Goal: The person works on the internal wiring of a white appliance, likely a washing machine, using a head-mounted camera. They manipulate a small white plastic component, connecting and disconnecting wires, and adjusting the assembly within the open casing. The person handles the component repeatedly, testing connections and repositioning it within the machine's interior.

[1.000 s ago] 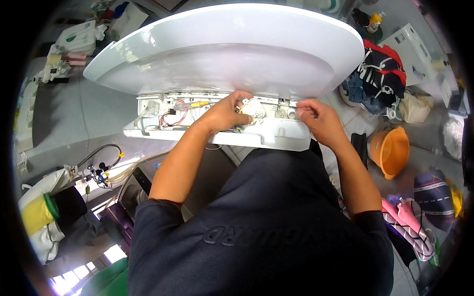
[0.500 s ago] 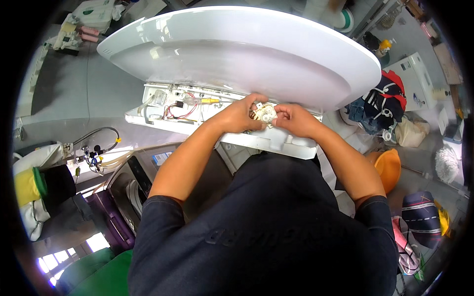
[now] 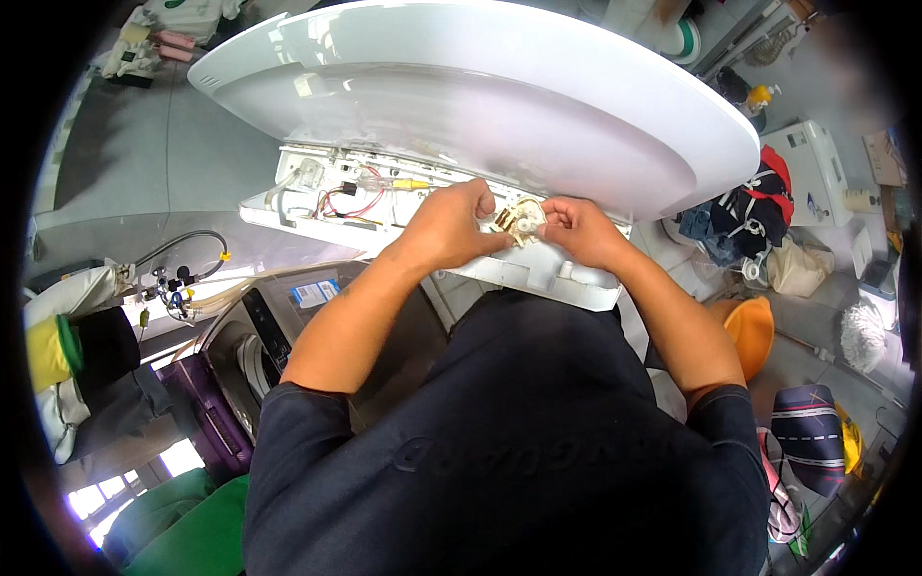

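A cream-coloured round mechanism with brass-coloured metal strips on its left side is held between my hands. My right hand pinches its right edge with thumb and fingertips. At its left, my left hand has thumb and index finger apart, the thumb tip close to the mechanism's lower edge; I cannot tell whether it touches. Below lies a long white panel housing, with red and dark wires and a yellow-sleeved connector in its left part. A large curved white panel rises behind the housing.
Left of me stands a dark appliance beside a purple case. A black hose with fittings runs at the far left. To the right are piled clothes, an orange basin and a dark striped cloth roll.
The mechanism has turned, so its brass-coloured strips show more. My left fingers have loosened and drawn back from it, while my right hand keeps its hold. The view has shifted slightly.
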`<state>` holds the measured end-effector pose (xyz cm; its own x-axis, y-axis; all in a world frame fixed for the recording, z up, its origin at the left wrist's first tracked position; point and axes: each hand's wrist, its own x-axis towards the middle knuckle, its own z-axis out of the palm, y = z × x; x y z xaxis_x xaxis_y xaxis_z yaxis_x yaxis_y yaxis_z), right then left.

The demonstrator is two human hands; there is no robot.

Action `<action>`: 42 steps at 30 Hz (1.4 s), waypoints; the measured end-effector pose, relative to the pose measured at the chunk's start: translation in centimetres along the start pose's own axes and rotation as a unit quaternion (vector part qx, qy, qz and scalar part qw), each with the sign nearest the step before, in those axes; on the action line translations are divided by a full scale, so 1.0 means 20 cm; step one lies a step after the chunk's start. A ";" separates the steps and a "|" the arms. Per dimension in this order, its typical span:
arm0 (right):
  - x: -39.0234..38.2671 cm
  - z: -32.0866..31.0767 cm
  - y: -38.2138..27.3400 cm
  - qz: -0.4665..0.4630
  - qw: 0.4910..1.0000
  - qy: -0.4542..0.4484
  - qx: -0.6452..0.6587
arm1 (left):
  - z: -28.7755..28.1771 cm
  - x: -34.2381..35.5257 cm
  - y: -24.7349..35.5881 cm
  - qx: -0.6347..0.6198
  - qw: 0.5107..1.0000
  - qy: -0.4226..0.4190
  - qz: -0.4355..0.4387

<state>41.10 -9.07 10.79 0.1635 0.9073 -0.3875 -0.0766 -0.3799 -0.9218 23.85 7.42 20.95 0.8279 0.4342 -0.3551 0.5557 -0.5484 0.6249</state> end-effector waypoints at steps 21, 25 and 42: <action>-0.01 0.01 -0.02 -0.024 0.998 0.020 -0.055 | 0.04 0.01 -0.17 -0.223 0.969 -0.077 -0.072; 0.00 0.01 -0.03 -0.018 0.998 0.014 -0.056 | 0.02 0.02 -0.14 -0.214 0.970 -0.088 -0.077; 0.03 -0.01 0.01 -0.005 1.000 -0.030 0.003 | 0.00 0.04 -0.09 -0.206 0.970 -0.110 -0.067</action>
<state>41.42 -8.67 10.39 0.1053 0.9202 -0.3770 -0.0821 -0.3697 -0.9255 23.52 8.74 19.54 0.7712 0.2937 -0.5648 0.6200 -0.1455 0.7710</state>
